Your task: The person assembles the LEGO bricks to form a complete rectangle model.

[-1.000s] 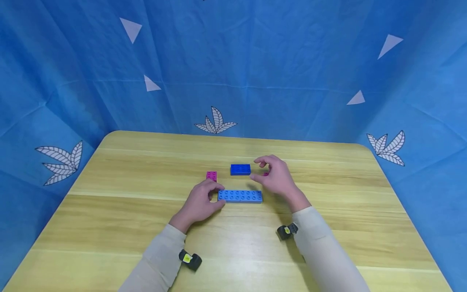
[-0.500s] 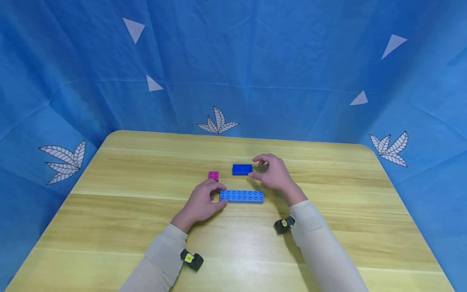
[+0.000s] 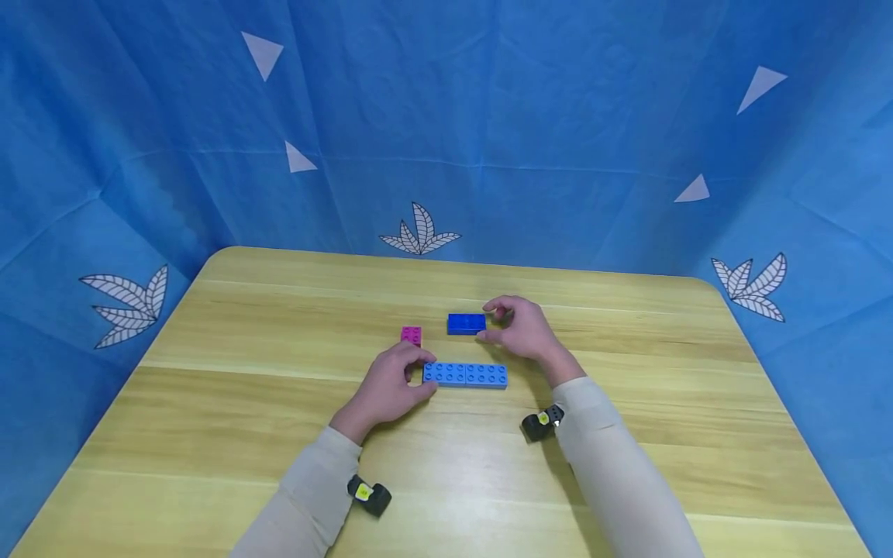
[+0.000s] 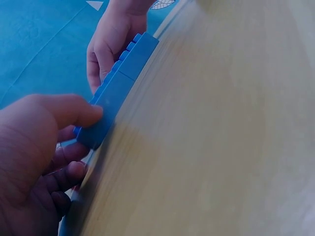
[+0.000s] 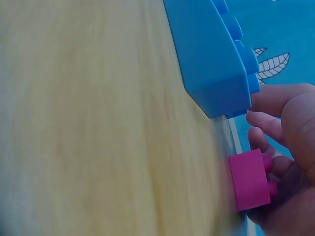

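My left hand (image 3: 385,385) pinches the left end of a row of two light blue studded toy bricks (image 3: 465,375), thumb on the near side. The row lies on the wooden table, studs up. Behind it sits a dark blue toy brick (image 3: 466,324). My right hand (image 3: 522,332) has thumb and fingertips on the near and far sides of that brick's right end. In the right wrist view, a pink toy brick (image 5: 250,180) stands beside the right hand's curled fingers; the hand hides it in the head view. The light blue row covers the dark blue brick in that wrist view.
Another pink brick (image 3: 412,335) sits just beyond the left hand's fingers, left of the dark blue one. The wooden table (image 3: 649,434) extends to both sides, and a blue curtain (image 3: 558,116) hangs along its back edge.
My right hand has closed in slightly leftward onto the right end of the dark blue brick, covering the pink brick behind it. The left hand keeps its hold on the light blue row.
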Available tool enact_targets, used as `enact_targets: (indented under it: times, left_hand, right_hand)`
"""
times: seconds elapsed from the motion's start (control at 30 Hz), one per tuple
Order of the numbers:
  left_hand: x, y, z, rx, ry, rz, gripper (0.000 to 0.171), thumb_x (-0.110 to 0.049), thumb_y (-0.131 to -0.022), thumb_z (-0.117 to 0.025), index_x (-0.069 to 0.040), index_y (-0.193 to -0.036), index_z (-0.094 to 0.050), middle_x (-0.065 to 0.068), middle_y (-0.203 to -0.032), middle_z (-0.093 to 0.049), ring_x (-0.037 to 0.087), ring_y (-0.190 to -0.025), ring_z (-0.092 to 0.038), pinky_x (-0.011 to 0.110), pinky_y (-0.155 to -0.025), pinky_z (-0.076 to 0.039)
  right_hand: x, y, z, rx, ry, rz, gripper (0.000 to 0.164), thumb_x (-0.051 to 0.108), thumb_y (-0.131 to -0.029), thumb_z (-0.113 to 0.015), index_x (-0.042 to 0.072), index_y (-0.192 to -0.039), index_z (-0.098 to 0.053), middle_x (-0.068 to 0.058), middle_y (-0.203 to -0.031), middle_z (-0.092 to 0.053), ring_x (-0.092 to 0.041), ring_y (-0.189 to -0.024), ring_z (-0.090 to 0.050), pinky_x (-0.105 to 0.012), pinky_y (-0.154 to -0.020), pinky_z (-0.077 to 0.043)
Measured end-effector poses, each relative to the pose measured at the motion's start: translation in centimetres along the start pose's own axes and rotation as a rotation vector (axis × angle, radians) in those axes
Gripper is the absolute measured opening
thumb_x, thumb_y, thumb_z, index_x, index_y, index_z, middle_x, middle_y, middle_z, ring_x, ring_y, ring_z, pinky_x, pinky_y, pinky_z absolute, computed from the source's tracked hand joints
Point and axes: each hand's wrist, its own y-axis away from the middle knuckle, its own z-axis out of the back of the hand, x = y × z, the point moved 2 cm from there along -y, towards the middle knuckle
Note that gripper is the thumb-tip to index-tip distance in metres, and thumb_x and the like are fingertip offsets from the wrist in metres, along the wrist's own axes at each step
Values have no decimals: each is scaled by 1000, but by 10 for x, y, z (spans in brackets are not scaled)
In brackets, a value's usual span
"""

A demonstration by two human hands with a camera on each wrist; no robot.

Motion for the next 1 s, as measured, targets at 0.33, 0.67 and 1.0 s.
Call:
enact_targets:
  times: [0.33,0.67,1.0]
  left_hand:
    - [-1,0,0,-5,3,-10,32,-20,-85,-81,-12,-114,-70,-6,-98,-56,14,-78,-50,31,-68,-45]
    - [0,1,0,-11,11,-17,34,-19,-84,-82,-11,-115,-70,-6,-98,-57,14,-78,-50,31,-68,-45]
    - [0,1,0,-10,15,-10,34,-19,-84,-82,-12,-114,-70,-6,-97,-56,14,-77,-50,32,-68,-45]
  right_hand:
    - [2,-1,-4,-5,16,6,41,15,-78,-87,8,-114,-70,-7,-98,-59,-26,-90,-55,-40,-82,-45]
    - [1,-1,-6,-3,46,-1,36,15,-81,-85,9,-114,-70,-6,-95,-58,-26,-89,-53,-40,-81,-44]
    - [3,0,-5,-1,35,1,35,13,-82,-84,7,-114,-70,-7,-94,-59,-25,-87,-53,-40,-79,-44]
